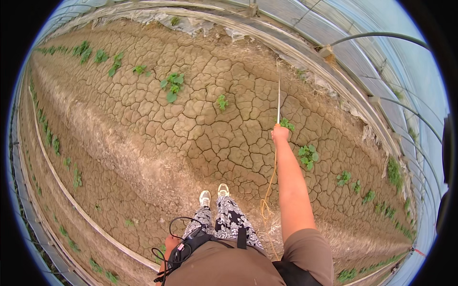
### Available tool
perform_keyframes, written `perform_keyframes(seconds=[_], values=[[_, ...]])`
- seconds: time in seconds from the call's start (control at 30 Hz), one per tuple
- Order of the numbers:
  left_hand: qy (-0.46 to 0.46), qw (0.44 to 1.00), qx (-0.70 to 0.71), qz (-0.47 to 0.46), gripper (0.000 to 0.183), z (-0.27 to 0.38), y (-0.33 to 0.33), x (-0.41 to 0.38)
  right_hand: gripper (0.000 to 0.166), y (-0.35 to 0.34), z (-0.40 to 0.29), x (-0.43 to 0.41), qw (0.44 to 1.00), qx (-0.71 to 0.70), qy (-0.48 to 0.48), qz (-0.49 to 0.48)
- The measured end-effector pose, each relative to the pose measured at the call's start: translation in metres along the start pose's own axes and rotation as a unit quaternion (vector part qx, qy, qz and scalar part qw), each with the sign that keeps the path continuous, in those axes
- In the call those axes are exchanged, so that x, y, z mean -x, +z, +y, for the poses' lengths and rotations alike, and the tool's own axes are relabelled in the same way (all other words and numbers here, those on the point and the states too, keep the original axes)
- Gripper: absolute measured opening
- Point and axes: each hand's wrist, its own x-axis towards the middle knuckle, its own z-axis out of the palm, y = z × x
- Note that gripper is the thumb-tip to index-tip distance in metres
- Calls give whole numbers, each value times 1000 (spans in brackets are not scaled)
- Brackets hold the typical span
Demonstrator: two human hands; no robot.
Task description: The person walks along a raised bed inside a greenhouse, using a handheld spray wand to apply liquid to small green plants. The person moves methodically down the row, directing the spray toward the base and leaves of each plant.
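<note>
My right hand [279,133] is stretched out ahead and closed around the near end of a thin metal spray wand [278,102]. From the grip a thin yellow-orange hose [271,182] hangs in loose loops and runs back past my right side. The wand points away from me over cracked soil, its far end near the bed's far edge. A small leafy seedling [287,124] grows just right of the grip. At my left hip is my left hand [171,242], partly hidden by a black pouch and cables; whether it holds anything does not show.
Leafy plants [174,85] stand in a row along the cracked bed. A dry soil ridge [143,168] runs by my shoes [223,190]. A long pale pipe or strip [89,218] lies at left. Beyond the bed are bundled plastic sheeting and curved greenhouse hoops [383,34].
</note>
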Motion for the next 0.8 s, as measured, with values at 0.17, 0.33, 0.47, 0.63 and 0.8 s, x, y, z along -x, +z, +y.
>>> perform_keyframes(seconds=[0.17,0.33,0.47,0.63,0.8], values=[[18,1000,20,9,30,-10,8,-6,25,28,8,-3,994,74,-71,-46],[46,997,53,10,30,-28,14,-11,20,47,11,12,979,124,-126,-100],[51,996,66,21,31,-27,14,-10,18,48,28,16,970,156,-148,-110],[8,1000,14,8,30,-12,8,-9,19,35,60,18,968,170,-146,-110],[-8,999,39,-4,33,-1,3,-6,15,8,82,34,985,105,-81,-109]])
